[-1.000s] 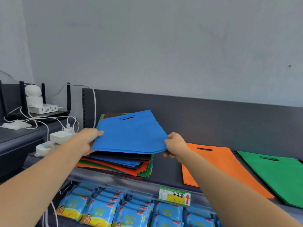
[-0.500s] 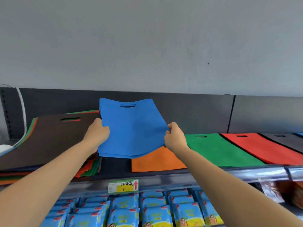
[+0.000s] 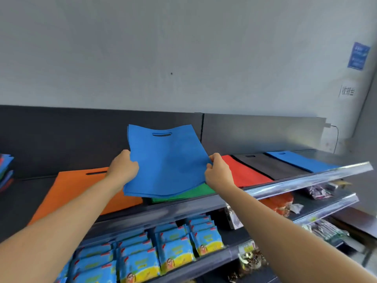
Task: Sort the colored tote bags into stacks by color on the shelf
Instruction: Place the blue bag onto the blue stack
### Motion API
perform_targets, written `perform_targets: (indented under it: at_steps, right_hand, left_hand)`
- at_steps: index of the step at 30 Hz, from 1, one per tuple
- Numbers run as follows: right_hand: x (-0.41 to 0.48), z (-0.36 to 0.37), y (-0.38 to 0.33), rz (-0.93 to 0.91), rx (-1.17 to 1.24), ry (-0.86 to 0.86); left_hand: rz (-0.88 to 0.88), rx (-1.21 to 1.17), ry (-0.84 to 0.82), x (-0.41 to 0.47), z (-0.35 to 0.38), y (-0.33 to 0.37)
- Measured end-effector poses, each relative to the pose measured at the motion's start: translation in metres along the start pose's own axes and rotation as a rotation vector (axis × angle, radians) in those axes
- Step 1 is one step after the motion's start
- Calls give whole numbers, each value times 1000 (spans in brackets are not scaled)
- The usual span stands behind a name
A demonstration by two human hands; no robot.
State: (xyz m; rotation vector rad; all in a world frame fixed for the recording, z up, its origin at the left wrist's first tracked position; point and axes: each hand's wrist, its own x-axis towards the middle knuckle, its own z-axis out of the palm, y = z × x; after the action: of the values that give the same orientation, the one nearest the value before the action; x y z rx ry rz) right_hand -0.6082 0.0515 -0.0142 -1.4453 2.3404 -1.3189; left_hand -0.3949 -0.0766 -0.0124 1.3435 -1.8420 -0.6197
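From the head view, the person holds a thin sheaf of blue tote bags (image 3: pixel 167 162) flat in the air above the top shelf (image 3: pixel 306 180), handle slot away from them. The left hand (image 3: pixel 122 168) pinches the left edge and the right hand (image 3: pixel 218 172) pinches the right edge, the hands well apart with the fabric sagging a little between them.

Half a second ago the sheaf hung over the orange bag (image 3: pixel 77 190). Now it sits further right, covering most of the green bag (image 3: pixel 183 194), and the orange one lies clear to its left. The view has swung right too: the mixed pile (image 3: pixel 6 170) is only a sliver at the far left edge. To the right, the red bag (image 3: pixel 242 172), the black bag (image 3: pixel 271 166) and the shelved blue bag (image 3: pixel 297 160) lie side by side. Blue snack packets (image 3: pixel 175 250) fill the shelf below.
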Motion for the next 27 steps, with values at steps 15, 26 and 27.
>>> perform_targets:
  at_steps: [15, 26, 27]
  right_hand:
    - [81, -133, 178, 176, -75, 144]
    - [174, -201, 286, 275, -139, 232]
    - [181, -207, 296, 283, -145, 237]
  left_hand:
    - [133, -64, -169, 18, 209, 144]
    - [233, -28, -248, 66, 342, 235]
    - [237, -27, -257, 67, 353, 243]
